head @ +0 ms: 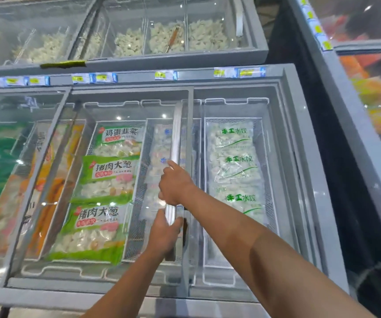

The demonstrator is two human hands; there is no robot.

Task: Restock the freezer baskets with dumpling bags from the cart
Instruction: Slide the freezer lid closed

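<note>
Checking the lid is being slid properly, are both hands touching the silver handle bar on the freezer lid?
Touching. The head view shows the left hand gripping the handle bar near its lower end, the right hand wrapped round it just above.

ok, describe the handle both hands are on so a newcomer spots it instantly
Start at the near chest freezer with its sliding glass lids. The handle is the upright silver bar between the green-bag basket and the clear-bag basket. Both hands grip it, unlike the darker bar further left.

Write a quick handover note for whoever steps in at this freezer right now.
Left hand grips the near end of the sliding lid's handle; right hand grips it further up, index finger extended. No bag held; cart not in view. Green dumpling bags lie under the glass; clear bags fill the right basket, which appears uncovered. Whether restocking has begun can't be told: next, fetch bags from the cart.
</note>
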